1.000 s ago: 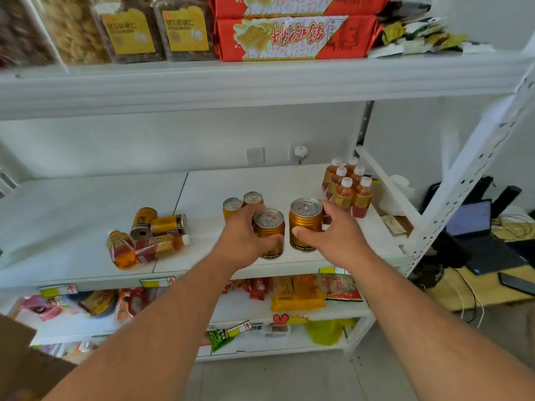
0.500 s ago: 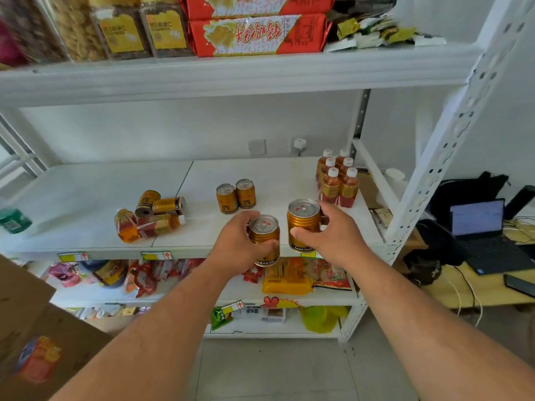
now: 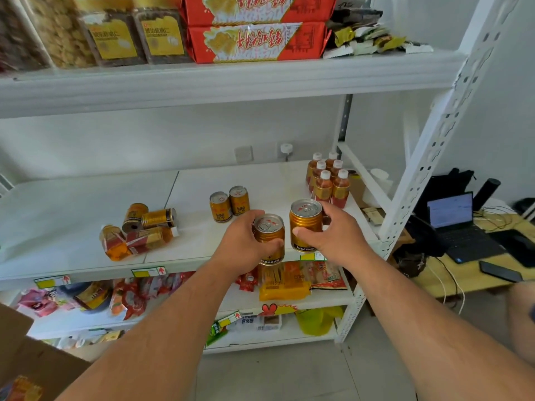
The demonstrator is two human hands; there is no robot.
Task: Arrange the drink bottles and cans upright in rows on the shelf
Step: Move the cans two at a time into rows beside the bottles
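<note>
My left hand (image 3: 241, 246) grips an upright gold can (image 3: 269, 237) over the front edge of the white middle shelf (image 3: 72, 227). Beside it, my right hand (image 3: 333, 237) holds a second gold can (image 3: 305, 224), also upright, its base hidden by my fingers. Two more gold cans (image 3: 228, 204) stand upright together further back on the shelf. Several tea bottles (image 3: 328, 180) with white caps stand in rows at the back right. To the left, two cans (image 3: 149, 217) and two bottles (image 3: 133, 241) lie on their sides in a heap.
Snack boxes and jars (image 3: 185, 36) fill the upper shelf. Snack packets (image 3: 289, 280) sit on the lower shelves. A white upright post (image 3: 431, 146) bounds the shelf on the right, with a desk and laptop (image 3: 460, 224) beyond. A cardboard box (image 3: 31, 363) is at bottom left.
Both hands drew the two cans back from the standing pair toward the shelf's front edge. The view shifted, bringing the cardboard box at lower left into sight.
</note>
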